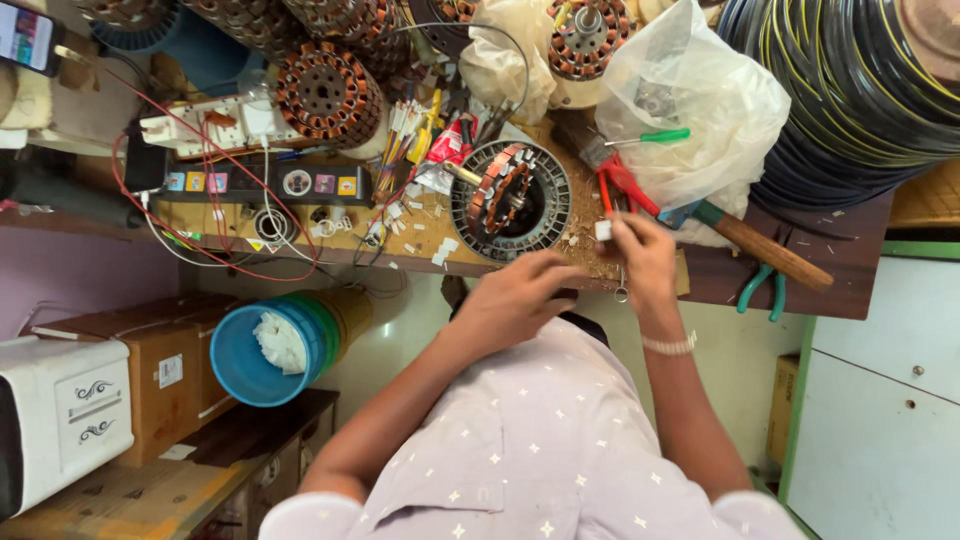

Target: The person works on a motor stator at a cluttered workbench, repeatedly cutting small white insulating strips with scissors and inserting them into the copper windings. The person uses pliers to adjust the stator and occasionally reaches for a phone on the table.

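Note:
A round grey motor housing with copper-wound stator coils point(510, 200) lies on the wooden bench point(860, 270). My right hand point(645, 262), with a pale bracelet on its wrist, pinches a small white piece point(603, 230) just right of the housing. My left hand point(520, 295) rests at the bench's front edge below the housing. Its fingers curl toward the right hand, and the back of the hand hides whatever is under them.
Red-handled pliers point(625, 185), a green-handled screwdriver point(650, 137), a wooden-handled hammer point(765, 252) and green pliers point(760, 290) lie right of the housing. Behind are a plastic bag point(700, 100), black cable coils point(850, 90), spare stators point(325, 92) and a switch board point(270, 184). A blue bucket point(235, 360) stands below.

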